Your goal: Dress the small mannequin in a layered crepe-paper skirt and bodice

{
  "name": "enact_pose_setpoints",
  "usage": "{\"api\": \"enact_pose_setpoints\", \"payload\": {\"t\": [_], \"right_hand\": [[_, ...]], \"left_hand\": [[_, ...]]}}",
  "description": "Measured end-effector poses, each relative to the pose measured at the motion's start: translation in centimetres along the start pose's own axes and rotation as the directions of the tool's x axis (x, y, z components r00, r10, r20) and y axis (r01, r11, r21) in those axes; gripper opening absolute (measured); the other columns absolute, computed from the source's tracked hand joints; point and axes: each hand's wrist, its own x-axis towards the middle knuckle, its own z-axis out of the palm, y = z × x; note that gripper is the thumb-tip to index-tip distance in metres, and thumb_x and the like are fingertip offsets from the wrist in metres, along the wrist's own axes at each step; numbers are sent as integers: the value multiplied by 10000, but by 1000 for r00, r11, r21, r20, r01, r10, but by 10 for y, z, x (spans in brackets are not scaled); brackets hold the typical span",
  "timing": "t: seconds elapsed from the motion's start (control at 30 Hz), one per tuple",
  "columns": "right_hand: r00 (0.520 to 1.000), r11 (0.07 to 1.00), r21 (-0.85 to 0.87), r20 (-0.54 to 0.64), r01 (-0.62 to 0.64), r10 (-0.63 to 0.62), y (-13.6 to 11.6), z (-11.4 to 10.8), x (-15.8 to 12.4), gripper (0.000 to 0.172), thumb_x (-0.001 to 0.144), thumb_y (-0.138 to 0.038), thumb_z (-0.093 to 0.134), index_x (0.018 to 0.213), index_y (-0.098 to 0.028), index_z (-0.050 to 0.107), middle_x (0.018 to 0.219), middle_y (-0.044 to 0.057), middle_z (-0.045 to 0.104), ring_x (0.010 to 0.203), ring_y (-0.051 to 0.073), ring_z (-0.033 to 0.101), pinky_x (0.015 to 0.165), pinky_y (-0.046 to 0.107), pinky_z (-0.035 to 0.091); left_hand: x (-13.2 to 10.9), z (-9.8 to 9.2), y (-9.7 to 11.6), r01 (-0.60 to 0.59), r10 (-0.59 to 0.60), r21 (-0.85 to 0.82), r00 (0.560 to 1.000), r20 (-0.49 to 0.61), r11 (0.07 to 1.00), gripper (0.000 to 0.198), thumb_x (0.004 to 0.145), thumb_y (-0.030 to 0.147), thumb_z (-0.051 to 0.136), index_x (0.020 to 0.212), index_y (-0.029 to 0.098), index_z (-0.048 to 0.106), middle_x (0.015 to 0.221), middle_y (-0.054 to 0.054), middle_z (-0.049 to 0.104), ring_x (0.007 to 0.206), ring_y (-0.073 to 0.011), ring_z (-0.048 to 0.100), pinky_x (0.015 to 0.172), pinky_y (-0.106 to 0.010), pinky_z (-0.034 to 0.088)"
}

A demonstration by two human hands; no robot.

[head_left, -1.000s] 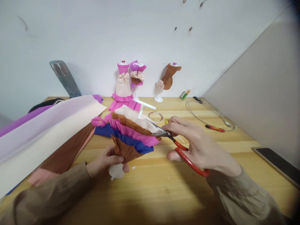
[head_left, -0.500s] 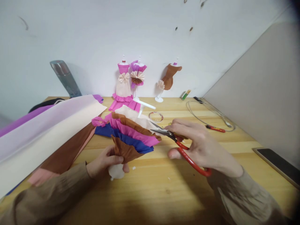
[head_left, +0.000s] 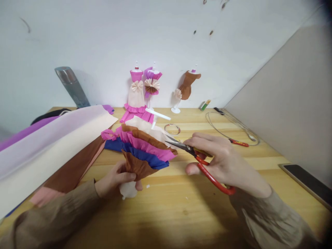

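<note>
My left hand (head_left: 116,178) is wrapped round a small white dress form (head_left: 128,189), lying tilted with its neck toward me. On it flares a layered crepe-paper skirt (head_left: 149,157) in brown, blue, pink, brown and cream. A white stand piece (head_left: 157,114) sticks out beyond the skirt's far hem. Red-handled scissors (head_left: 214,180) are in my right hand (head_left: 218,155), their dark blades slightly parted beside the skirt's right edge. Whether the blades touch the paper I cannot tell. Some fingers of my right hand are hidden behind the handles.
Dressed dress forms (head_left: 136,90) stand at the wall, one in brown paper (head_left: 188,86) farther right. Crepe-paper sheets (head_left: 57,140) cover the left side, near a leaning bottle (head_left: 71,86). To the right are a cable (head_left: 220,129), a small green-labelled item (head_left: 205,104) and a phone (head_left: 306,181).
Almost everything is the same. The skirt and the scissors' blades appear shifted very slightly to the left, along with most of the scene.
</note>
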Motion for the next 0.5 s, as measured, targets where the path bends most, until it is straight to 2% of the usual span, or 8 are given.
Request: {"api": "enact_pose_setpoints", "payload": {"t": [0.13, 0.5], "right_hand": [[1000, 1000, -21, -7, 5, -5, 0, 0, -1, 492, 878, -611, 568, 883, -127, 651, 654, -3, 482, 543, 103, 441, 503, 222, 346], [999, 998, -68, -43, 8, -11, 0, 1, -1, 450, 894, -593, 556, 773, -161, 601, 610, -22, 457, 501, 92, 403, 477, 226, 310]], "left_hand": [[0, -1, -1, 0, 0, 33, 1000, -5, 999, 424, 702, 494, 752, 767, 80, 691, 674, -103, 688, 465, -132, 579, 382, -209, 418], [-1, -2, 0, -35, 37, 43, 998, -59, 998, 444, 705, 495, 769, 869, 101, 644, 704, -82, 691, 528, -130, 595, 446, -198, 423]]}}
